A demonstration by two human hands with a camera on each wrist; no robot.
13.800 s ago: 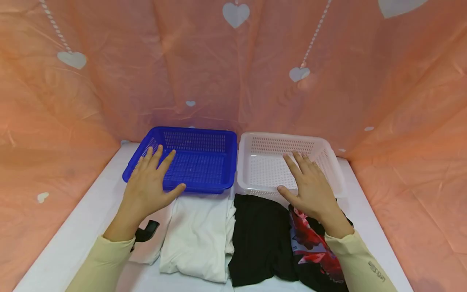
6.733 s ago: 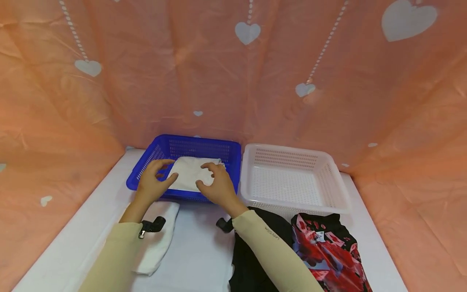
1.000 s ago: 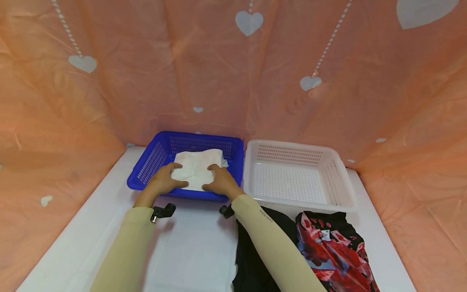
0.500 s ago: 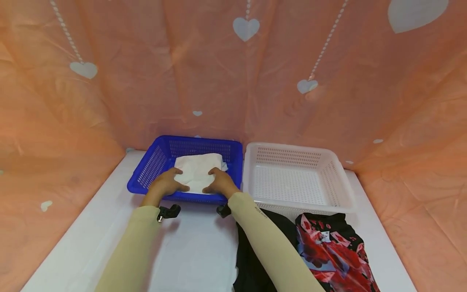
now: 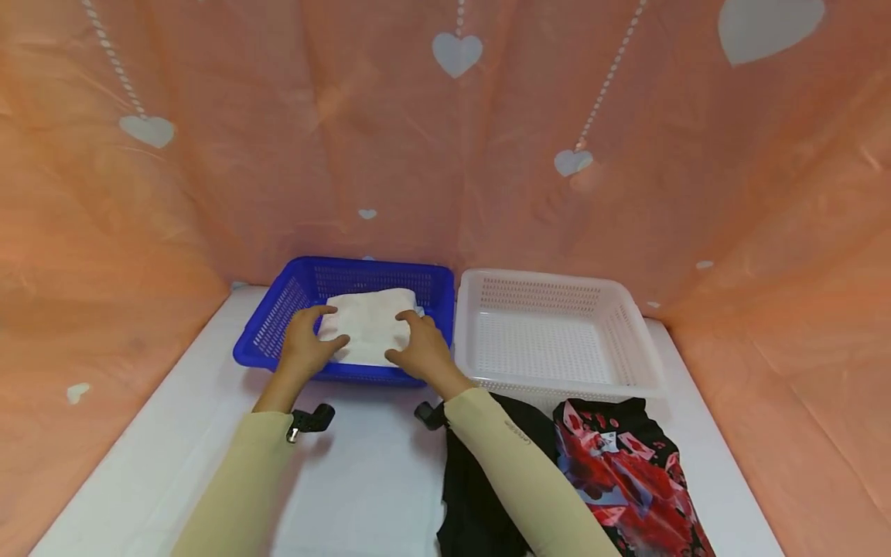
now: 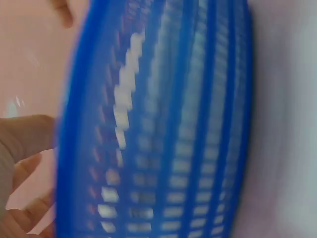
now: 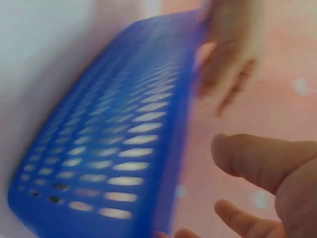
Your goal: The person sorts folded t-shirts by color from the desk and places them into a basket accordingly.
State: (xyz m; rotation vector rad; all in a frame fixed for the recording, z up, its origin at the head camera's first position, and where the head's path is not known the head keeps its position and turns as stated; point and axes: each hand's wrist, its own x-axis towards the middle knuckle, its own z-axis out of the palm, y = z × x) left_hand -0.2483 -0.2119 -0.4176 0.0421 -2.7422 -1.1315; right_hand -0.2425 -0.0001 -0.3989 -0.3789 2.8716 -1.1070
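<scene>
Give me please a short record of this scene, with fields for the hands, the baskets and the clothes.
left hand: on left side of the white cloth, fingers relaxed
right hand: on right side of the white cloth
blue basket: holds the white cloth
white basket: nothing visible inside, beside the blue basket
black cloth: on table, before the white basket
red cloth: patterned, right of black cloth

Pale yellow sleeves (image 5: pixel 515 464), black wrist mounts (image 5: pixel 311 420)
</scene>
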